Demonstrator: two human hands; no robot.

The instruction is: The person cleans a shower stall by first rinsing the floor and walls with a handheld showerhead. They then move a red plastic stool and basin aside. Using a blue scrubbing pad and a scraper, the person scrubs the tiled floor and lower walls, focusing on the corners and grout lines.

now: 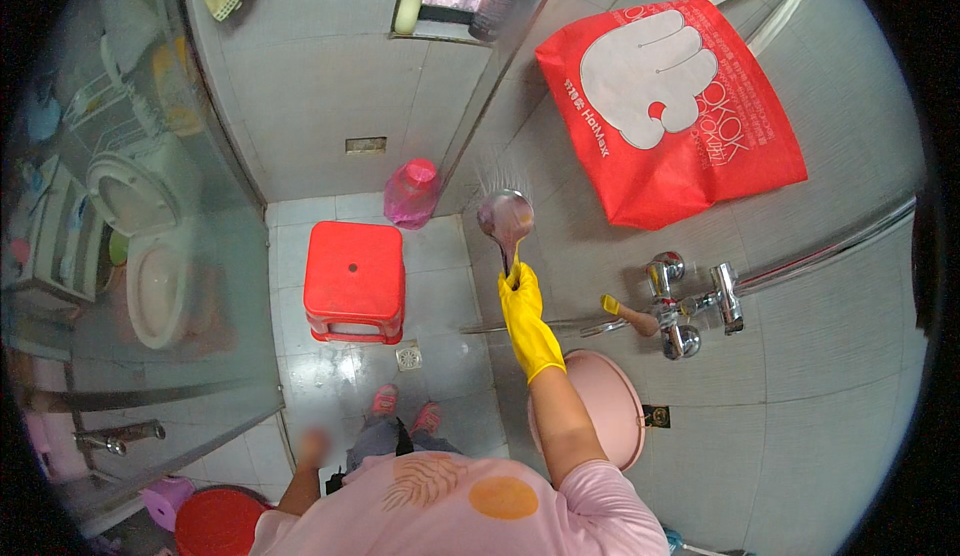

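Note:
My right hand (524,318), in a yellow rubber glove, is closed round the handle of a chrome shower head (506,215). Water sprays from its far side against the grey tiled wall. Bare and low at my left side is my left hand (313,446); it is blurred, so its fingers cannot be made out. Ahead of my feet, on the wet tiles, stands a red plastic stool (354,272). To the right of the gloved hand is the chrome shower tap (668,304) on the wall, with a brown-and-yellow object beside it.
A large red shopping bag (680,181) hangs on the right wall. Below the tap leans a pink basin (610,408). A pink bag-wrapped bin (411,194) sits in the far corner. Left is a glass partition (225,256) with a toilet (158,291) beyond; a red bucket (215,526) is near.

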